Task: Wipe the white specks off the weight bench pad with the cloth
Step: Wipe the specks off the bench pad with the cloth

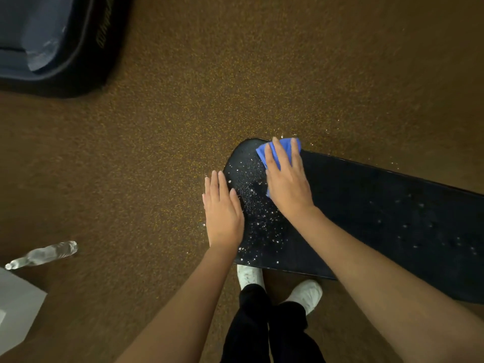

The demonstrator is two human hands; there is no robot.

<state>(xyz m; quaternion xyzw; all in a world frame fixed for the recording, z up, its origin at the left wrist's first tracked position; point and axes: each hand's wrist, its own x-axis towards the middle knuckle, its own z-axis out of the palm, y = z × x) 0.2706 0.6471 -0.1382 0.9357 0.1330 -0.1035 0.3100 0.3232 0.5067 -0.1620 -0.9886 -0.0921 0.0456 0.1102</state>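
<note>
Head view: two hands [222, 208] [285, 179], one cloth [284, 148].

My only view comes from the head camera, looking steeply down from standing height over my own forearms at the rounded end of the bench pad [366, 205] and the speckled floor [183, 100]. It sits close, and the wide lens seems to bend the frame edges; no second view overlaps it.
</note>
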